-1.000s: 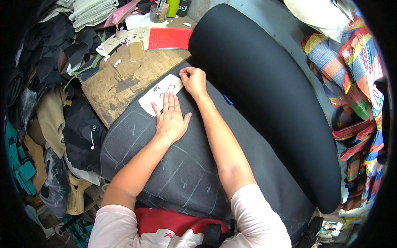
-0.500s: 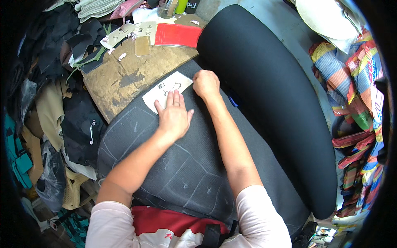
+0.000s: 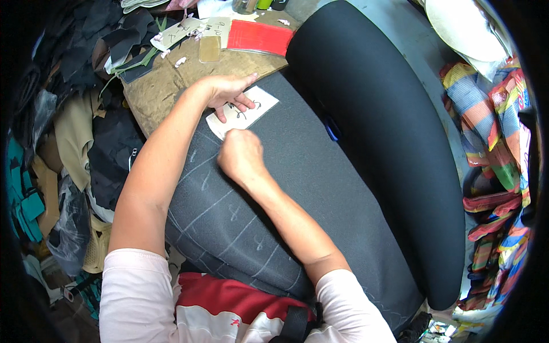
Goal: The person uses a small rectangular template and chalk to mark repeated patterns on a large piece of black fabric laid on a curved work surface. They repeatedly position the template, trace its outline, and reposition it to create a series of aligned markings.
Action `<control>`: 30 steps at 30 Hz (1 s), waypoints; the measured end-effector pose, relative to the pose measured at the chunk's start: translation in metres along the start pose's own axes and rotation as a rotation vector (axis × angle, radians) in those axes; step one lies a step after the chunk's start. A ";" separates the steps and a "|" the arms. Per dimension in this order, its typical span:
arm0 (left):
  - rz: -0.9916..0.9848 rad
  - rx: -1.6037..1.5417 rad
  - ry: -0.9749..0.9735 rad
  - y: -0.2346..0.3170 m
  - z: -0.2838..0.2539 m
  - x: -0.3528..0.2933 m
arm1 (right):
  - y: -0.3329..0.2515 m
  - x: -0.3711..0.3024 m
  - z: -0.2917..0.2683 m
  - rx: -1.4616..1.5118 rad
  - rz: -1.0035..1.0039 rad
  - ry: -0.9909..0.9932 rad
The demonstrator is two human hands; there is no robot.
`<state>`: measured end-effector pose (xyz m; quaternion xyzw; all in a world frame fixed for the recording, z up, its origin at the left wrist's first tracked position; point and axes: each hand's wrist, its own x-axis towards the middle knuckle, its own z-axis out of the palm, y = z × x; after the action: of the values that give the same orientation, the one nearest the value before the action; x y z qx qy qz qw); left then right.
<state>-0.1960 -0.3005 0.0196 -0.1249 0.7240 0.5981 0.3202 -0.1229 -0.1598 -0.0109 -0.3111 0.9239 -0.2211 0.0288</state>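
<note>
Head view, left to right. At far left a heap of dark fabric and leather offcuts (image 3: 86, 131) lies beside the work surface. Next to it a worn brown cardboard board (image 3: 166, 86) carries small paper tags (image 3: 189, 30), a tan rectangular piece (image 3: 209, 49) and a red flat sheet (image 3: 260, 38) at its far edge. The left hand (image 3: 229, 91) rests flat on a white card template (image 3: 243, 111), fingers spread narrowly and pressing the card down. The template lies on dark grey fabric (image 3: 297, 171) marked with chalk lines, at the fabric's far left corner. Just near of the template, the right hand (image 3: 241, 155) is closed in a fist at the card's near edge; what it grips cannot be told. To the right lies a large black fabric roll (image 3: 389, 131). At far right, striped multicoloured cloth (image 3: 492, 143) hangs.
</note>
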 end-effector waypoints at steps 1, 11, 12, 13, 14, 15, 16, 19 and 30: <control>-0.020 -0.016 0.007 -0.001 -0.001 0.001 | -0.004 0.005 0.006 0.062 -0.058 -0.018; -0.021 -0.020 0.018 -0.001 -0.004 0.003 | 0.001 0.016 0.002 -0.142 -0.224 0.053; -0.013 -0.003 0.007 -0.002 -0.003 0.002 | 0.007 0.008 -0.007 -0.157 -0.243 0.042; 0.004 0.004 -0.001 -0.003 -0.003 0.001 | 0.016 0.006 -0.017 -0.132 -0.146 -0.063; 0.013 0.003 0.001 -0.004 -0.003 0.000 | 0.022 0.003 -0.023 -0.089 -0.086 -0.132; 0.011 0.000 -0.010 -0.006 -0.003 0.000 | 0.026 0.004 -0.026 0.051 -0.121 -0.043; 0.008 -0.010 -0.006 -0.006 -0.004 0.001 | 0.029 0.008 -0.026 0.152 -0.241 -0.002; 0.008 -0.013 -0.030 -0.004 -0.010 0.004 | 0.017 0.025 0.001 0.354 -0.375 0.138; 0.027 0.043 -0.002 -0.008 -0.007 0.002 | 0.007 0.005 -0.011 -0.188 -0.274 -0.163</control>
<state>-0.1957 -0.3086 0.0126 -0.1075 0.7379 0.5868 0.3157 -0.1328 -0.1536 -0.0034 -0.4522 0.8841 -0.1098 0.0438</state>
